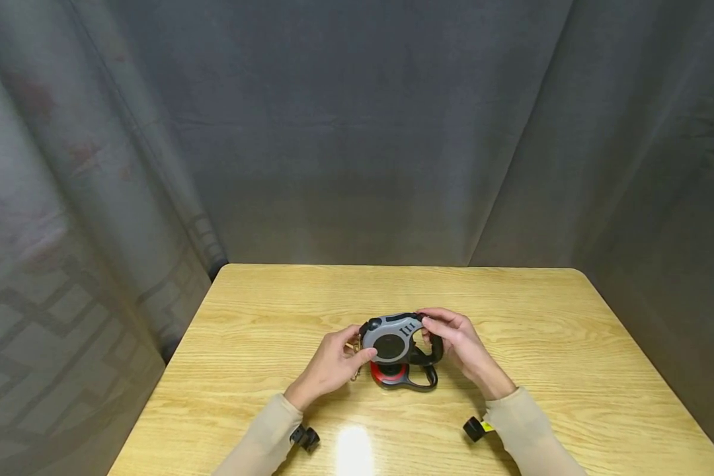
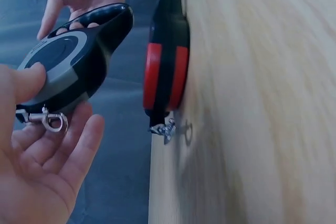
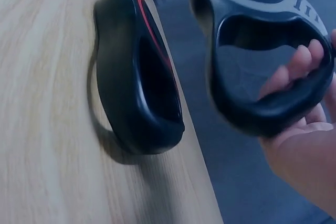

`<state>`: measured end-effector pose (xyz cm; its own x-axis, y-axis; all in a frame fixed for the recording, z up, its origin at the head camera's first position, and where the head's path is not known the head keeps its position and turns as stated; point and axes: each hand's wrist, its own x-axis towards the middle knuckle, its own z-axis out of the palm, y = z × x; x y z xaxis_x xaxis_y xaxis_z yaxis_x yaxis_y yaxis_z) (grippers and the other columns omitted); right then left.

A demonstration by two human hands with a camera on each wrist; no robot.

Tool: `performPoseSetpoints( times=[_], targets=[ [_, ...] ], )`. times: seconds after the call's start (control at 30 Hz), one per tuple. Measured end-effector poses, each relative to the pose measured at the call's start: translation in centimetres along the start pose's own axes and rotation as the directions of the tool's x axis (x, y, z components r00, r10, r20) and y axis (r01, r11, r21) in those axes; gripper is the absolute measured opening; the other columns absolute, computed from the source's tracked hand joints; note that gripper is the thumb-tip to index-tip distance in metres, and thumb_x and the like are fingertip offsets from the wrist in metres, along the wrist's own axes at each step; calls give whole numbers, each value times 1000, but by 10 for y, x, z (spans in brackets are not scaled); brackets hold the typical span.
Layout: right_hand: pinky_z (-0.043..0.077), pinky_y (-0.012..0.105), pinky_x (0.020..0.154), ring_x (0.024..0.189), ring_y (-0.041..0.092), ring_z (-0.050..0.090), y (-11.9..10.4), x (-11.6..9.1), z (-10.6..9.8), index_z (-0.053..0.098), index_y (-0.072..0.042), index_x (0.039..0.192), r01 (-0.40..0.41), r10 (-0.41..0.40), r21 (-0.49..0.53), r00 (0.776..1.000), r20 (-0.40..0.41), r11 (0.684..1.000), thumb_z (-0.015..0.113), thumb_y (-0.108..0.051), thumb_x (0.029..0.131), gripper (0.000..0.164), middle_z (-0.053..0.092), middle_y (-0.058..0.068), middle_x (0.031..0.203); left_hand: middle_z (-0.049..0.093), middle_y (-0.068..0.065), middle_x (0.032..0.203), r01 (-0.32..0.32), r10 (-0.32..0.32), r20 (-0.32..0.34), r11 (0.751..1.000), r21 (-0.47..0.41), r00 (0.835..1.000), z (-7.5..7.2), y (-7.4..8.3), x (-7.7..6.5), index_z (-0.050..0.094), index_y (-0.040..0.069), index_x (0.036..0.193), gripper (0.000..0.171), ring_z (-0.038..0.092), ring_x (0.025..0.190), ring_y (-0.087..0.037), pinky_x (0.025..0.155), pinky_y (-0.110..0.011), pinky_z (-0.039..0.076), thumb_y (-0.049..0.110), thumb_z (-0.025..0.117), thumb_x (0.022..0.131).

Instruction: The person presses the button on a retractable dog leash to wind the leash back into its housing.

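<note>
A grey and black retractable dog leash (image 1: pixel 389 345) is held above the table between both hands. My left hand (image 1: pixel 331 365) grips its round body, the thumb lying on the grey face and the fingers underneath. Beside that thumb dangles a metal snap hook (image 2: pixel 52 120). On the other side, my right hand (image 1: pixel 461 344) holds the loop handle (image 3: pixel 273 111), with fingertips showing through the opening. Below it a red and black retractable leash (image 2: pixel 166 72) lies on the table, touched by neither hand, its own metal clip (image 2: pixel 167 129) at the near end.
The wooden table (image 1: pixel 262 311) has rounded far corners and extends to both sides of the hands. Grey curtains (image 1: pixel 345 132) hang behind it and along the left and right. Small black devices (image 1: pixel 305 437) sit at both wrists.
</note>
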<state>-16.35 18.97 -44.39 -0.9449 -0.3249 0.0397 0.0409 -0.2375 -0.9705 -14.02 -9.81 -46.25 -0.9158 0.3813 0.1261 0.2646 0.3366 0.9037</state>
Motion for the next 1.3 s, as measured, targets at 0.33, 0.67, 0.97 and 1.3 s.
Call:
performPoseSetpoints(
  times=[0.33, 0.67, 0.97, 1.3],
  targets=[
    [58, 24, 82, 94, 7, 75, 2, 6, 2, 69, -3, 133, -35, 0, -180, 982, -188, 983, 70, -11, 103, 31, 80, -6, 103, 76, -18, 99, 83, -122, -194, 977, -195, 973, 1, 5, 15, 73, -5, 114, 24, 69, 83, -11, 75, -23, 58, 12, 76, 98],
    [60, 27, 78, 87, 2, 70, 12, 24, 1, 70, -1, 135, -108, -55, -452, 942, -332, 885, 77, -17, 99, 40, 70, 20, 124, 77, -19, 99, 164, -265, -247, 916, -366, 932, 5, -1, 35, 70, -10, 118, 28, 69, 76, -15, 79, -45, 64, 13, 70, 102],
    [55, 26, 62, 72, 10, 66, 28, 41, -3, 74, -1, 130, -158, -64, -537, 926, -372, 829, 78, -18, 98, 37, 76, 22, 119, 79, -19, 94, 242, -330, -272, 919, -311, 904, 9, -17, 49, 74, -6, 108, 29, 72, 76, -16, 76, -39, 64, 22, 70, 104],
    [56, 22, 64, 76, 9, 69, 39, 54, -12, 73, 2, 131, -239, 18, -568, 931, -366, 787, 78, -18, 97, 40, 78, 22, 118, 51, 3, 61, 295, -270, -270, 954, 54, 924, 6, -35, 56, 57, 14, 72, 40, 43, 57, -9, 55, -23, 32, 36, 68, 104]
  ],
)
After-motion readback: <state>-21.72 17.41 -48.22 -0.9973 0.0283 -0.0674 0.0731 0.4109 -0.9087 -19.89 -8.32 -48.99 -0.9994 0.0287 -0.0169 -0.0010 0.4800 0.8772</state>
